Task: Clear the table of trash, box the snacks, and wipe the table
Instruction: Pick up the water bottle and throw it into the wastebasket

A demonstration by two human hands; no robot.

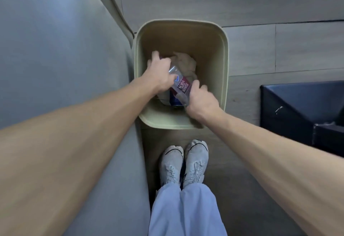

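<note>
"SODA" on the bottle label (183, 85)

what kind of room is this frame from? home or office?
Probably a living room or lounge, though home versus office isn't certain. Cues: a grey upholstered sofa along the left, wood-look plank flooring, and a small beige wastebasket standing on the floor beside the sofa, already holding crumpled tissue.

Both bare forearms stretch forward and downward, converging ahead of the person's feet. The left hand (159, 74) is turned back-up, its fingers (155, 56) curled in a grip. The right hand (202, 100) is also back-up, knuckles bent, fingers (197, 85) closed in a grasp.
</note>
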